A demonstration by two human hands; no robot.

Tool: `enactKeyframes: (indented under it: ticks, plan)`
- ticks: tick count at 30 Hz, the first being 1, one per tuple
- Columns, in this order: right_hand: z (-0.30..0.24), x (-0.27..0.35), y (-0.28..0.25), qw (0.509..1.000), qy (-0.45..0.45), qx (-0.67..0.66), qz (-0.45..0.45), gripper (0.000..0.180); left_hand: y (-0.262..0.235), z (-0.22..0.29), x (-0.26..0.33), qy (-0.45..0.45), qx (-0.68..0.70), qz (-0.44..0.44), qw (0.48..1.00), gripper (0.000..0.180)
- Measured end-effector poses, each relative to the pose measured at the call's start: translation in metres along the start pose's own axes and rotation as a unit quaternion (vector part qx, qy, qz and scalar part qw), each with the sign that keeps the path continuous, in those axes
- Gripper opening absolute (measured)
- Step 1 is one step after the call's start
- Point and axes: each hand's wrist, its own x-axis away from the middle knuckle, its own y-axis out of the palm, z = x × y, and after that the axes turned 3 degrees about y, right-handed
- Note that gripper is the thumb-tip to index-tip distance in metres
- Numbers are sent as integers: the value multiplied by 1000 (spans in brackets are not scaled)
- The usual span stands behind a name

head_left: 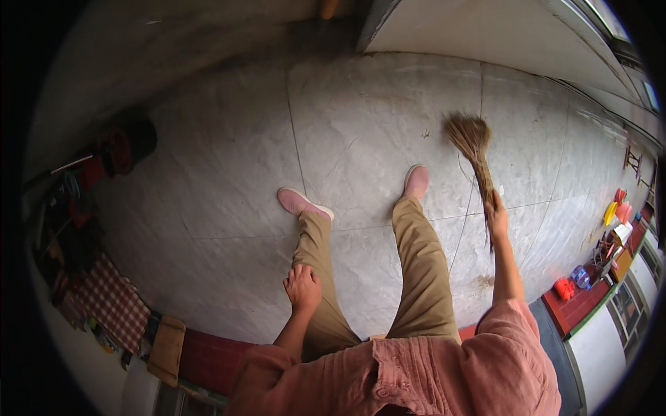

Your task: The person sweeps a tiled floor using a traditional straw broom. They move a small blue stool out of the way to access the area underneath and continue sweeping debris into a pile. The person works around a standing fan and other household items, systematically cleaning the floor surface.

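My right hand (497, 216) is wrapped round the handle of a short straw hand broom (476, 147). The broom's bristles fan out over the grey concrete floor (361, 139), pointing away from me, and look smeared by motion. A few small scraps of debris (426, 134) lie on the floor just left of the bristles. My left hand (303, 286) rests on my left knee with its fingers slightly bent and nothing visible in them. Both my feet, in pink shoes (417, 181), are planted apart on the floor, to the left of the broom.
At the left stand a dark bucket (141, 144) and a checked cloth (113, 302) among clutter. A white wall (499, 41) rises at the far right. Along the right edge are red and yellow items, a blue plastic bottle (581, 277) and a red bag (564, 288) on a red ledge.
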Motion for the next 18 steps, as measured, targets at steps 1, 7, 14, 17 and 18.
enactKeyframes:
  ticks: [1, 7, 14, 17, 18]
  plan:
    - [11, 24, -3, 998, -26, -56, 1, 54, -1, 2, -1, 4, -6, -2, 1000, 17]
    - [-119, 143, 72, 974, -137, 96, -155, 58, 0, 0, -4, 26, -49, -1, 998, 15]
    - [-147, 43, 123, 911, -249, 231, -233, 49, -9, 19, -12, 43, -67, 2, 997, 13]
    - [-31, 12, 48, 980, -106, 105, -131, 48, -1, 27, -9, 25, -74, 4, 997, 15]
    - [28, 15, 25, 994, -67, 73, -52, 49, -2, 30, -9, 20, -70, -4, 997, 17]
